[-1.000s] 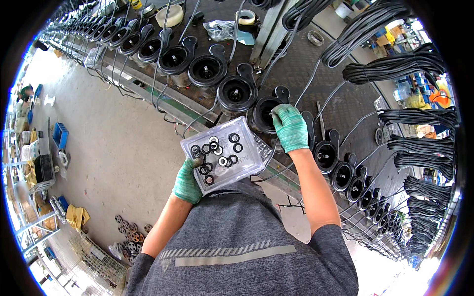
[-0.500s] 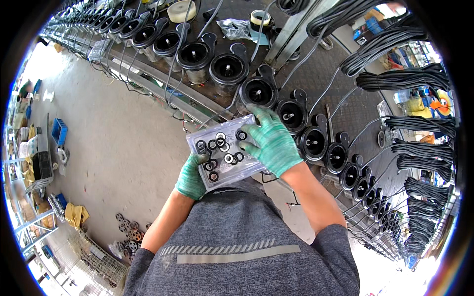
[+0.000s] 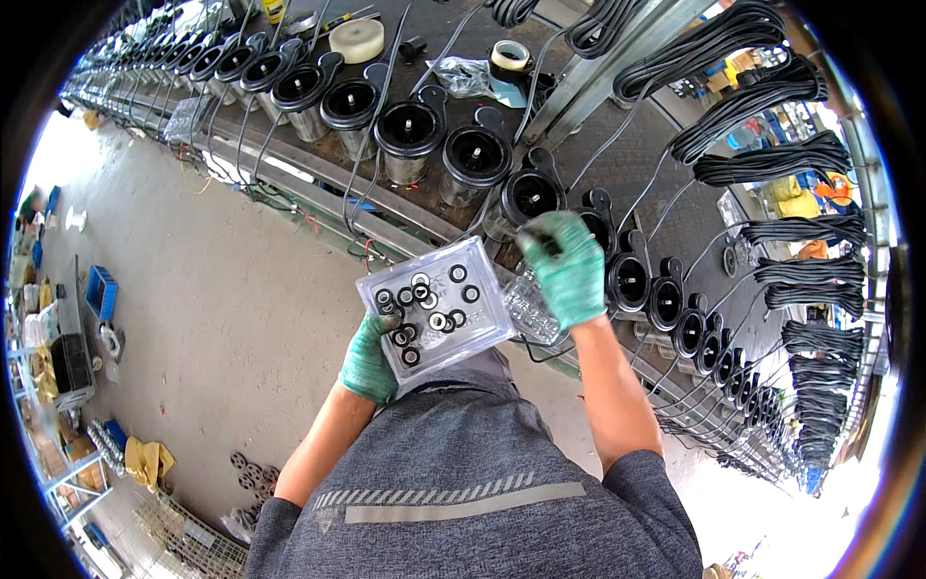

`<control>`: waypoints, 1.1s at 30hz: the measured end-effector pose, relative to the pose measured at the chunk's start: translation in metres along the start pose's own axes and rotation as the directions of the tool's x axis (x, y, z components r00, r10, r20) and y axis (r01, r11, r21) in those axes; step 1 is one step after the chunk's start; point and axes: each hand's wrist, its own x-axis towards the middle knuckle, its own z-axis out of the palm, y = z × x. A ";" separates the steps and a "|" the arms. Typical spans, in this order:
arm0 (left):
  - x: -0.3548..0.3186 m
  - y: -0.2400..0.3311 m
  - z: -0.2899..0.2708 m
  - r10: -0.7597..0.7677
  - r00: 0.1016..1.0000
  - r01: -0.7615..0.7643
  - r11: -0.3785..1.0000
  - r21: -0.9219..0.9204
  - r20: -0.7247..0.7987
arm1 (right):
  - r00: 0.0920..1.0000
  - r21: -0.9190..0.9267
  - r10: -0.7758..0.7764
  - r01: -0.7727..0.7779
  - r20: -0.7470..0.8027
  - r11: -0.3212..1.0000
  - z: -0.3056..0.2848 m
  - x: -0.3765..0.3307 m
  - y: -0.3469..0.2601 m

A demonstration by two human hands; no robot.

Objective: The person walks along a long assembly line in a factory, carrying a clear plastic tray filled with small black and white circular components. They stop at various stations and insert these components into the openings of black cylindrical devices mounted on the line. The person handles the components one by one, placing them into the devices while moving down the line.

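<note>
My left hand (image 3: 371, 355), in a green glove, holds a clear plastic tray (image 3: 482, 328) by its near left edge. Several small black and white rings (image 3: 429, 311) lie in the tray. My right hand (image 3: 567, 268), also gloved in green, is raised just right of the tray with its fingers pinched around a small dark piece. It hovers over the row of black round cup-shaped parts (image 3: 532, 196) standing along the conveyor line (image 3: 318, 169).
Black cables hang in coiled bundles (image 3: 772, 154) on the racks at right. A roll of tape (image 3: 509, 55) and a white disc (image 3: 357, 39) lie behind the row. Grey concrete floor (image 3: 203, 318) spreads at left, with bins and shelving at its far edge.
The right hand reached from the row into the tray, then lifted out to the right with a small piece pinched. The view has shifted along the row of parts.
</note>
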 end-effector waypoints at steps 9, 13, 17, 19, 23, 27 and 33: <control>0.011 0.034 0.003 0.050 0.992 -0.040 0.996 0.082 -0.115 | 0.990 -0.411 -0.114 0.072 -0.079 0.909 0.009 0.059 0.107; 0.014 0.054 0.009 0.041 0.990 -0.028 0.995 0.096 -0.137 | 0.994 -0.519 -0.105 0.097 0.014 0.849 0.012 0.049 0.105; 0.032 0.069 0.021 0.057 0.989 -0.043 0.993 0.106 -0.133 | 0.999 -0.319 -0.016 -0.002 -0.051 0.948 0.008 0.046 0.090; 0.043 0.072 0.025 0.066 0.988 -0.051 0.993 0.105 -0.141 | 0.998 -0.195 -0.024 0.012 -0.062 0.981 0.004 0.052 0.074; 0.056 0.079 0.029 0.024 0.992 -0.013 0.997 0.081 -0.128 | 0.905 -0.171 -0.363 0.402 0.221 0.899 0.001 0.061 0.016; 0.069 0.087 0.036 -0.023 0.995 0.032 0.996 0.087 -0.094 | 0.749 -0.265 -0.422 0.604 0.510 0.751 0.024 0.068 -0.019; 0.085 0.120 0.031 -0.039 0.994 0.059 0.979 0.195 -0.101 | 0.718 -0.402 -0.234 0.594 0.656 0.697 0.059 0.083 -0.021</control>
